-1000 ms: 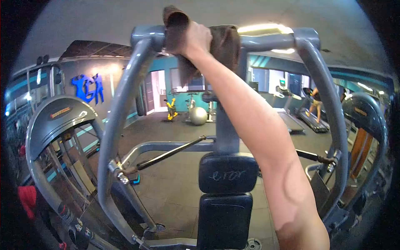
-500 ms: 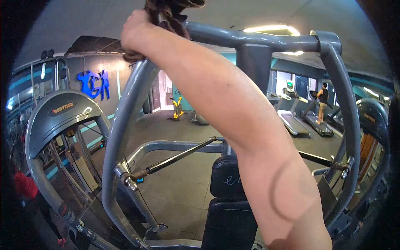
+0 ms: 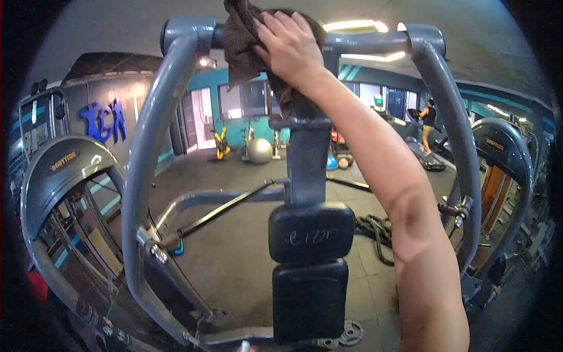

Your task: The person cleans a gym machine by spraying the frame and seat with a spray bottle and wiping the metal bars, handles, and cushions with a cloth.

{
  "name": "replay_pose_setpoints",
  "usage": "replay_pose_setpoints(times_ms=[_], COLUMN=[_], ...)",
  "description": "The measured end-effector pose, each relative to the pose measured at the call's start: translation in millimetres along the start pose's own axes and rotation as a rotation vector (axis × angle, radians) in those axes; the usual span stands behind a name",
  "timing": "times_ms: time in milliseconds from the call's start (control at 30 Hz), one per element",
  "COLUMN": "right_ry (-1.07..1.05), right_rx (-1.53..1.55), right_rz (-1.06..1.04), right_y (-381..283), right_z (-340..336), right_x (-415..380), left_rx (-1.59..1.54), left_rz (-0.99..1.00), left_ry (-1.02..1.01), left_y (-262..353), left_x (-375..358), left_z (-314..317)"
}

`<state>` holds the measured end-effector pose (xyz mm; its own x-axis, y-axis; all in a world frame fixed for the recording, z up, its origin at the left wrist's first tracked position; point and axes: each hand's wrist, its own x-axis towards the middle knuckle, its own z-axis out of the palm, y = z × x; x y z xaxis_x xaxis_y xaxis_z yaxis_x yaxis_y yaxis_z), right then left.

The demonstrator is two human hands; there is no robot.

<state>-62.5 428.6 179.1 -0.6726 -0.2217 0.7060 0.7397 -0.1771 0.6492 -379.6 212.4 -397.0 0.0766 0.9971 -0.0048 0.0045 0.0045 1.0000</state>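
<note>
Right hand is pressing, fingers partly spread, on brown cloth draping over the upper crossbar, the cloth looking light, soft, floppy, hardly fragile, likely offering best hold at its bunched folds; left hand's state, can't tell.

right grip | cloth | left end of bar → nearer middle
</note>
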Motion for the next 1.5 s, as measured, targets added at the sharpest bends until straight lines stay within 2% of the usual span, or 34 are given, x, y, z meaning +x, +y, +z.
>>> replay_pose_setpoints(times_ms=[33,100,133,233,267,300,333,367,400,433,467,500,533,567,600,633,700,767,833,933,967,1033,1100,1167,1200,1233,1267,1367,1433,1467,1500], right_ry=[-0.008,-0.058,-0.085,-0.293,-0.364,-0.486,-0.523,-0.549,-0.362,-0.393,-0.454,-0.435,-0.249,-0.110,0.053,0.123,0.283,0.229,0.276,0.268,0.259,0.337,0.400,0.454,0.584,0.573,0.561,0.573,0.554,0.535,0.504], right_rx=[-0.105,-0.105,0.022,0.206,0.178,0.181,0.257,0.369,0.607,0.634,0.604,0.703,0.951,1.030,1.056,1.059,1.178,1.143,1.157,1.106,1.069,1.071,1.047,1.008,1.059,1.024,0.993,0.943,0.942,0.934,0.912], right_rz=[-0.013,-0.019,0.042,0.326,0.316,0.320,0.391,0.538,0.928,1.235,1.508,1.743,2.047,2.174,2.112,2.279,2.277,2.346,2.444,2.514,2.553,2.597,2.605,2.572,2.591,2.506,2.417,2.102,1.815,1.652,1.473], right_y=[-4,-1,1,-33,-44,-60,-77,-94,-114,-125,-135,-142,-146,-149,-155,-147,-143,-145,-144,-149,-152,-159,-162,-165,-162,-159,-155,-135,-98,-73,-46], right_z=[-12,-37,-44,-78,-89,-109,-119,-130,-142,-163,-179,-198,-228,-252,-269,-292,-332,-368,-399,-431,-439,-452,-453,-444,-436,-426,-414,-349,-279,-236,-187], right_x=[-13,-49,-73,-148,-175,-183,-200,-217,-231,-238,-266,-290,-281,-285,-301,-282,-274,-282,-274,-277,-279,-284,-280,-266,-251,-241,-230,-190,-153,-130,-104], left_rx=[-0.016,-0.056,-0.084,0.128,0.137,0.116,0.202,0.183,0.211,0.198,0.045,0.025,-0.024,-0.069,-0.003,0.066,0.169,0.267,0.355,0.413,0.413,0.263,0.342,0.445,0.417,0.358,0.313,0.326,0.258,0.406,0.382], left_rz=[0.088,0.288,0.391,0.719,0.787,0.775,0.857,0.817,0.866,0.925,0.894,0.947,0.965,0.978,1.006,1.033,0.972,0.924,0.904,0.802,0.753,0.804,0.638,0.666,0.648,0.583,0.637,0.545,0.378,0.344,0.306], left_ry=[0.002,0.005,0.010,-0.084,-0.068,-0.104,-0.101,-0.089,-0.090,-0.081,-0.129,-0.069,-0.044,-0.020,0.024,0.062,0.104,0.110,0.092,0.013,-0.022,-0.048,-0.084,-0.091,-0.113,-0.155,-0.175,-0.228,-0.311,-0.264,-0.323], left_y=[14,50,71,157,178,201,220,244,269,293,318,342,367,388,405,417,422,410,389,334,318,276,242,218,206,187,161,114,91,61,46], left_x=[3,19,23,35,40,45,56,64,74,85,97,116,131,144,164,180,197,199,193,206,201,205,200,173,157,148,142,103,79,80,76], left_z=[6,21,27,42,52,61,71,85,98,113,131,146,163,177,187,196,209,218,221,225,226,232,229,220,213,204,194,151,113,99,80])
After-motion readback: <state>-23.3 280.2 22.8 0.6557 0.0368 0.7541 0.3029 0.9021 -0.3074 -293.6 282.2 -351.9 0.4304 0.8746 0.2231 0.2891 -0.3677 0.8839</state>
